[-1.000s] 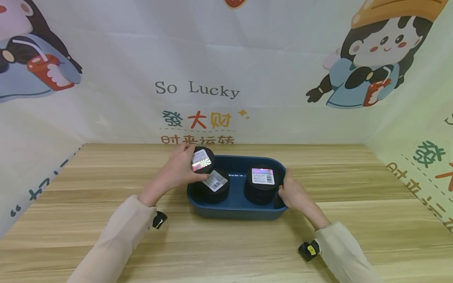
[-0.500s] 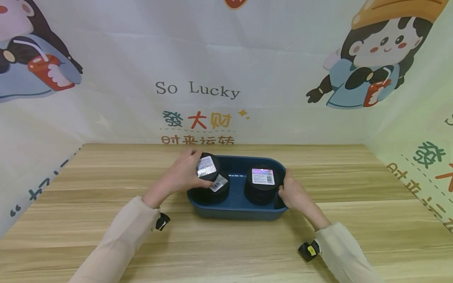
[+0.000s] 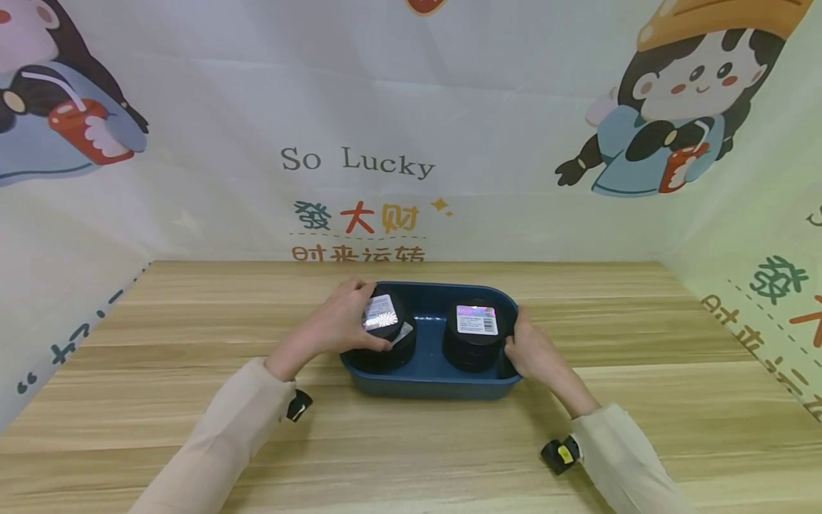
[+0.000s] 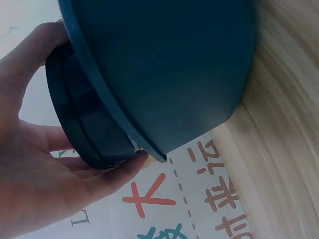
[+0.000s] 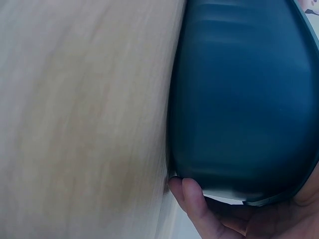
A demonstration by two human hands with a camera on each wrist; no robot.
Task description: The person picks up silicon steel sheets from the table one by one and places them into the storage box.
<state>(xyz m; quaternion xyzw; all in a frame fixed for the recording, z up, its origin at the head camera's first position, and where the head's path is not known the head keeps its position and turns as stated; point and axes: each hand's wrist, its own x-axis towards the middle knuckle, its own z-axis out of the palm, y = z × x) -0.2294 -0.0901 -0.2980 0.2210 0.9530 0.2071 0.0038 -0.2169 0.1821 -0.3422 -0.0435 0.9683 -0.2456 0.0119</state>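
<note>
A blue oblong bin (image 3: 432,387) stands on the table. My left hand (image 3: 330,325) grips a black round lidded jar (image 3: 382,313) with a silvery label, thumb on its near side and fingers at the far side. This jar is over another black jar (image 3: 402,351) at the bin's left end; I cannot tell if they touch. In the left wrist view the held jar (image 4: 82,109) shows above the bin's rim. My right hand (image 3: 538,350) holds the bin's right end, with fingertips low on its outer wall in the right wrist view.
Black jars (image 3: 473,350), apparently stacked, sit in the bin's right half with a label on top. Bare bin floor (image 3: 429,350) lies between the two groups. A printed cloth (image 3: 514,214) hangs behind the wooden table (image 3: 417,457).
My left hand has moved the held jar right and toward me, from the bin's far-left corner to over the left jar. The right hand and the bin have stayed put.
</note>
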